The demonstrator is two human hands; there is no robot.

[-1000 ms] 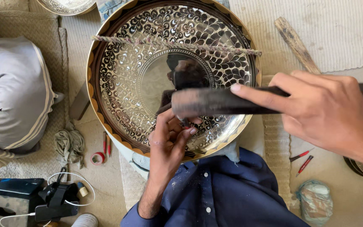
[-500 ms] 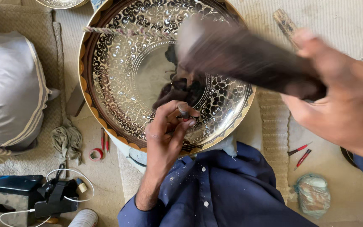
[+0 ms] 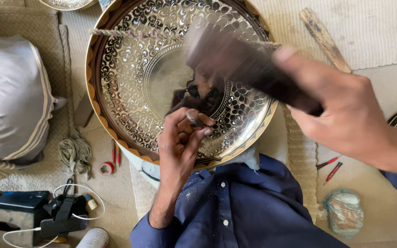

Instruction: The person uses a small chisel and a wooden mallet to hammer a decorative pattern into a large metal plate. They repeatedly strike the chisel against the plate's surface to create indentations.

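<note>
The left hand (image 3: 180,147) has its fingers (image 3: 197,133) pinched tight around a small chisel-like punch (image 3: 194,117), whose blunt top end shows just above the fingertips. The punch stands nearly upright, its lower tip hidden behind the fingers and resting on the patterned band of the engraved metal tray (image 3: 129,78), just below and to the right of the tray's plain central disc. The right hand (image 3: 345,115) is raised up and to the right of the punch, its fingers wrapped closed around the handle of a dark wooden mallet (image 3: 244,66). The mallet's long axis runs diagonally from that hand up-left across the tray, and its blurred head hangs above and slightly right of the punch's top, apart from it. So the left hand is the one on the work, and the mallet lies up-right of it. The tray leans against the lap in a blue shirt (image 3: 249,206). Red pencils (image 3: 329,167), a tape roll (image 3: 106,168) and a wooden stick (image 3: 325,39) lie on the floor around it.
</note>
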